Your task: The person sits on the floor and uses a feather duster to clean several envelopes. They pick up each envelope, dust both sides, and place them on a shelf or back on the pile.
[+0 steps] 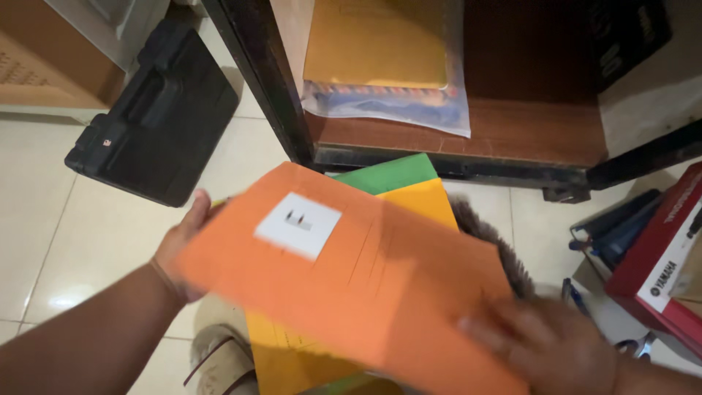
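Gripping an orange folder from both ends, the two hands hold it up at a slant above the pale tiled floor, in front of a dark wooden shelf. The left hand curls around the folder's left edge, thumb on top and the other fingers hidden beneath it. The right hand lies on the lower right corner with fingers spread over the cover, blurred, so how tightly it clamps cannot be told. A white label sits on the upper left part of the cover. Under the orange folder lie a yellow folder and a green folder, their top edges poking out toward the shelf. On the shelf board rests a yellow envelope on top of a clear plastic sleeve. A black case lies on the floor to the left. To the right stand a red box and dark blue binders. A shoe shows at the bottom, just beside the left forearm.
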